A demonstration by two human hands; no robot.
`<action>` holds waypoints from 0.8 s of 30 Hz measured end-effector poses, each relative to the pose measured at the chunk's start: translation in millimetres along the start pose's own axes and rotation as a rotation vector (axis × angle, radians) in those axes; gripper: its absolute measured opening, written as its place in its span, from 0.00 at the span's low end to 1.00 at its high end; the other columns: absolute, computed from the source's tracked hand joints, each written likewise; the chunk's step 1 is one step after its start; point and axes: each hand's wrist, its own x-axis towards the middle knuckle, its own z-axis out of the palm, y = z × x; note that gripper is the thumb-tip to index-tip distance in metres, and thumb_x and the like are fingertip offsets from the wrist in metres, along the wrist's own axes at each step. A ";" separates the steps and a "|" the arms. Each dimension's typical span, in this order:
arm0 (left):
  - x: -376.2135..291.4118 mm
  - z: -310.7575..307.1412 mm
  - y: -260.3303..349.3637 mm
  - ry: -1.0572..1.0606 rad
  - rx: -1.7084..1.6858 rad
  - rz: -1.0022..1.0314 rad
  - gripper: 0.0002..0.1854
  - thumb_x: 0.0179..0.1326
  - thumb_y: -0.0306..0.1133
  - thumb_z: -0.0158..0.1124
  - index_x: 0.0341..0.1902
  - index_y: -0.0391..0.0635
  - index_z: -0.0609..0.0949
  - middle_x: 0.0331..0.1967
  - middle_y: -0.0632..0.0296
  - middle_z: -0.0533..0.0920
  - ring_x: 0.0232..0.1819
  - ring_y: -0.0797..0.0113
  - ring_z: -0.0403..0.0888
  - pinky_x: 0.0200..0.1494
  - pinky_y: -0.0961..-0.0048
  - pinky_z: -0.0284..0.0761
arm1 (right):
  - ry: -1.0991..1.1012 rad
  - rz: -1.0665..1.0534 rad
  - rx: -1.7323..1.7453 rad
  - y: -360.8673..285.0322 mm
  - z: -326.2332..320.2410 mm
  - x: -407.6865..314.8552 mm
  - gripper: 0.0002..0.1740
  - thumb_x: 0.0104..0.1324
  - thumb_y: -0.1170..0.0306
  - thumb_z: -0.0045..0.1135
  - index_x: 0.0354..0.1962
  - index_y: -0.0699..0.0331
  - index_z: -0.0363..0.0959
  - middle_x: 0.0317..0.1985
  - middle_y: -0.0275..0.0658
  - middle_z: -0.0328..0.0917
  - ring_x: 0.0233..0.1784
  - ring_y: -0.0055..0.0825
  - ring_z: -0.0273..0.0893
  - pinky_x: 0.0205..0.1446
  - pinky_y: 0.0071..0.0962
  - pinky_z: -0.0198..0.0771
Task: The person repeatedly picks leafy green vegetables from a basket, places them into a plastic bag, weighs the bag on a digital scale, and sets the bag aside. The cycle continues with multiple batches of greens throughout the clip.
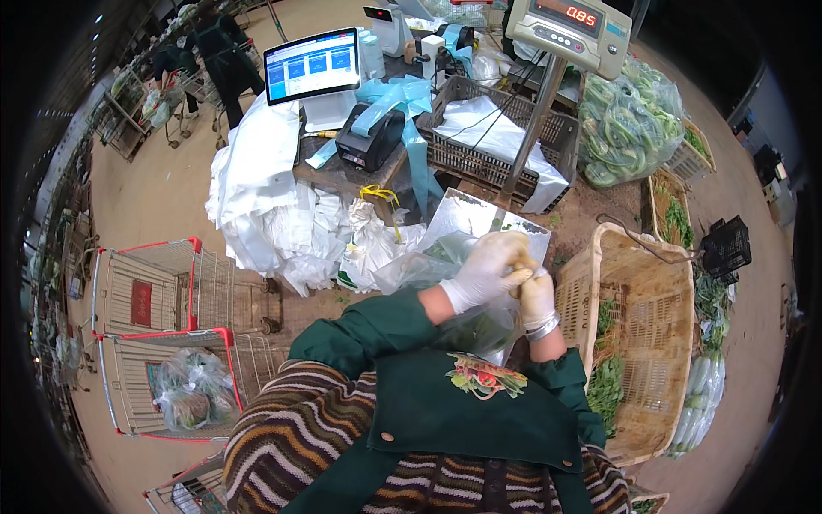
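My left hand (483, 268), in a pale glove, is closed at the gathered neck of a clear plastic bag (472, 329). Against its fingertips, my right hand (538, 301), gloved too, pinches the same neck. Leafy greens show dimly through the film; my forearms and apron hide much of the bag. Beneath it lies the metal pan (469, 215) of a weighing scale, with scraps of leaf on its surface. The scale's display head (568, 32) stands on a post beyond my hands, its red digits lit.
On my right stands a plastic crate (648, 385) with leafy greens. Ahead are a label printer (369, 138), a touchscreen terminal (313, 66), a dark crate (443, 151) and a large bag of vegetables (629, 125). White plastic bags (270, 212) hang left, near shopping carts (164, 283). People (225, 58) stand farther off.
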 end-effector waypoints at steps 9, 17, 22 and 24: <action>-37.7 -3.1 -97.6 -0.316 -0.629 -0.861 0.10 0.66 0.31 0.64 0.42 0.37 0.87 0.35 0.60 0.88 0.37 0.71 0.82 0.44 0.70 0.77 | -0.353 -0.365 -1.012 -7.1 4.3 7.3 0.14 0.56 0.77 0.60 0.41 0.61 0.84 0.62 0.50 0.73 0.64 0.50 0.71 0.70 0.41 0.66; -34.6 23.9 -216.7 -0.540 -0.211 -0.594 0.18 0.69 0.44 0.59 0.37 0.41 0.87 0.30 0.51 0.86 0.26 0.56 0.81 0.36 0.59 0.76 | -0.283 -0.523 -1.286 21.8 48.5 38.8 0.14 0.60 0.69 0.67 0.45 0.54 0.85 0.68 0.49 0.71 0.73 0.57 0.63 0.72 0.52 0.64; -16.8 -98.8 -379.3 -0.250 0.284 -0.408 0.17 0.65 0.42 0.57 0.34 0.39 0.85 0.32 0.42 0.85 0.40 0.42 0.85 0.46 0.51 0.79 | -0.199 -0.354 -1.448 10.0 52.8 52.4 0.10 0.56 0.61 0.74 0.34 0.53 0.85 0.60 0.41 0.78 0.69 0.50 0.69 0.67 0.50 0.64; 24.3 -214.5 -422.4 -0.004 0.637 -0.442 0.12 0.63 0.39 0.63 0.32 0.42 0.82 0.30 0.50 0.85 0.34 0.47 0.84 0.42 0.53 0.80 | -0.093 -0.319 -1.439 -8.4 93.5 83.8 0.15 0.52 0.59 0.78 0.33 0.54 0.83 0.59 0.43 0.79 0.68 0.50 0.70 0.67 0.50 0.64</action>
